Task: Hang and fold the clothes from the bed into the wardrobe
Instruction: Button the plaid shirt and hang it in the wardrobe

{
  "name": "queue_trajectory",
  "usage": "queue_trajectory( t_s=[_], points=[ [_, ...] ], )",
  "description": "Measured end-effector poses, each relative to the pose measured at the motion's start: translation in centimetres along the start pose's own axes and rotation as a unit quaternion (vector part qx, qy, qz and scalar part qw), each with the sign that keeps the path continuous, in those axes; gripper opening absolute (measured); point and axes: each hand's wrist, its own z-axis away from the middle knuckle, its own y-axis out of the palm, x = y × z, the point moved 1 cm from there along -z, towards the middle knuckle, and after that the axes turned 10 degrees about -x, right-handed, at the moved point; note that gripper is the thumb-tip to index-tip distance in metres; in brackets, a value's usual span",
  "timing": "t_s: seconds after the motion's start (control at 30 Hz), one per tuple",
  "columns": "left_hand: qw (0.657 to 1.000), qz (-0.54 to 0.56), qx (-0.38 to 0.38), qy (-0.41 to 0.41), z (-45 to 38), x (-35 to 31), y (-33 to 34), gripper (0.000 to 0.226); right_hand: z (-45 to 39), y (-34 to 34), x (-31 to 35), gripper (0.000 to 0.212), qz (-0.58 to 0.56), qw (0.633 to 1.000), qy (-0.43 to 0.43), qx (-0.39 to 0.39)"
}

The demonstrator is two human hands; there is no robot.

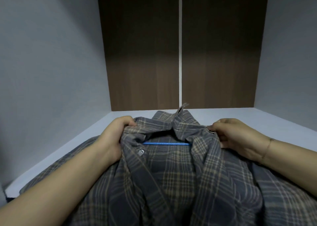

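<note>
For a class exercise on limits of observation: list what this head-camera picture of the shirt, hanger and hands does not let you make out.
- Hanger: only a blue bar shows at the neck opening; the shirt hides the rest, hook included.
- Shirt's lower part and sleeves: cut off by the bottom edge.
- Left hand and right hand: fingertips buried in collar folds.
- Label: text too small to read.
- Wardrobe rail: none in view.

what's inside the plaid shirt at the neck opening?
A thin blue hanger bar crosses inside the grey-and-tan plaid shirt; its ends and hook are covered by fabric. Left hand and right hand grip the shoulders.
</note>
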Motion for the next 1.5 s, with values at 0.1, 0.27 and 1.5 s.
queue_trajectory(
  t_s=[0.1, 0.27, 1.5],
  points=[
    [0.994, -0.064, 0.008, 0.091, 0.2, -0.2, 0.5, 0.028, -0.4, -0.4, -0.2, 0.02, -0.007, 1.0, -0.001, -0.012],
    [0.913, -0.297, 0.018, 0.279, 0.6, -0.3, 0.7, 0.023, -0.5, -0.1, -0.2, 0.014, 0.044, 0.998, -0.051, -0.013],
    [0.754, -0.518, -0.044, 0.402, -1.2, 1.9, 4.9, 0.016, -1.6, 4.2, 1.3, 0.019, 0.492, 0.805, -0.305, 0.127]
  ],
)
